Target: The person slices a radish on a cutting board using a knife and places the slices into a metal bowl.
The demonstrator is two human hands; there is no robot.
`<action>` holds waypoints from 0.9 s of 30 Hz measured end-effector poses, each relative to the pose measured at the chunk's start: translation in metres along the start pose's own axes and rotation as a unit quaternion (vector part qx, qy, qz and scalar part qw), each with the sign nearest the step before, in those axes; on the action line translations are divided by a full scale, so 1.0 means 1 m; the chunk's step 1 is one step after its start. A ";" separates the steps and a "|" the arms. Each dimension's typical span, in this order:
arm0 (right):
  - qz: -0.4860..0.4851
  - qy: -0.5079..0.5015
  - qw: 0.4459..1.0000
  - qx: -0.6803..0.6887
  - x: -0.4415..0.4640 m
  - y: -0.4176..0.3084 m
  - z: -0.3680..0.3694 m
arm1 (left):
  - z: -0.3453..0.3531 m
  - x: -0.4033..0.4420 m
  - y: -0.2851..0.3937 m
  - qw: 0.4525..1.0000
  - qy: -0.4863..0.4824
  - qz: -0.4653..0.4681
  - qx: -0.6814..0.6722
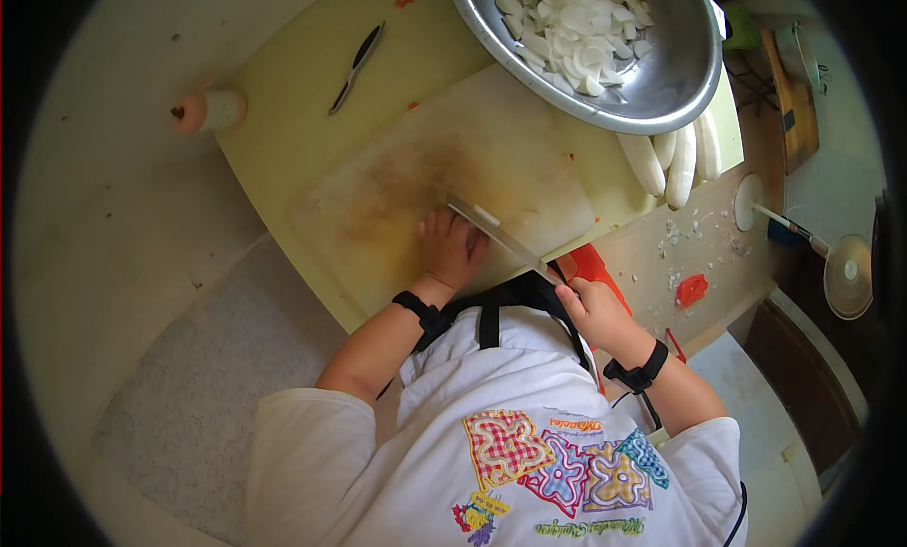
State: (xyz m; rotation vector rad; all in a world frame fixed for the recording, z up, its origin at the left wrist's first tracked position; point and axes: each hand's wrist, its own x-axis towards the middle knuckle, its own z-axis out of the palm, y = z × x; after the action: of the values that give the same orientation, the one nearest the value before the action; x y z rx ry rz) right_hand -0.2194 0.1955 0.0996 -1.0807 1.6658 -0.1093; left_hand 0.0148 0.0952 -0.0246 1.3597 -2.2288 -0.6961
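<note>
My right hand point(600, 313) is wrapped round the handle of a kitchen knife point(515, 247), whose blade lies slantwise over the white cutting board point(539, 155). Close to the blade's tip end, my left hand point(449, 251) rests on the board with its fingers bent and pressed down. What sits under those fingers is hidden. A small white slice point(487, 214) lies against the far side of the blade. Beyond the board stands a steel bowl point(675, 70) with many thin white slices point(581, 27) in it.
Several long, peeled white vegetables point(680, 169) lie beside the bowl at the table's right. A peeler point(357, 67) lies on the yellow table point(302, 84), and a pinkish-white container point(213, 111) stands past its left edge. White scraps and a red item point(692, 290) are lower right.
</note>
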 end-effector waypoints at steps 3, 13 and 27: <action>0.002 -0.007 1.000 -0.003 0.002 -0.005 -0.002 | 0.002 -0.002 -0.001 1.000 -0.007 -0.006 0.002; -0.017 -0.011 1.000 -0.005 0.027 0.001 0.012 | 0.004 -0.008 -0.005 0.999 -0.033 -0.013 -0.007; -0.026 0.083 0.996 -0.032 0.028 0.001 0.011 | 0.001 0.003 0.005 0.999 0.037 0.012 -0.015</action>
State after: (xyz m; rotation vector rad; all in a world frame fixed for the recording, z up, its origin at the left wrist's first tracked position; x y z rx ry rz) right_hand -0.2113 0.1816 0.0747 -1.1897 1.7996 -0.1854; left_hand 0.0098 0.0942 -0.0221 1.3194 -2.1650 -0.6571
